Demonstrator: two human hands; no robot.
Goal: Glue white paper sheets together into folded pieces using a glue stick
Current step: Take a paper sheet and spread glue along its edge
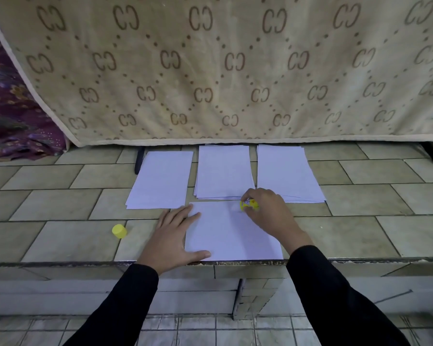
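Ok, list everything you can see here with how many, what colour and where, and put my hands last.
Sheet being glued: one, white, at the table's near edge, under both hands.
Paper piles: three, white, in a row behind that sheet: left, middle, right. The number of sheets in each cannot be told.
Glue stick: one, yellow, at the sheet's far right corner.
Cap: one, yellow, loose on the table left of the sheet.
Table: one, beige tile pattern.
Patterned cloth: one, tan, hanging behind the table.
Purple fabric: one, far left.
Left hand: flat on the sheet's left edge, black sleeve.
Right hand: gripping the glue stick, black sleeve.
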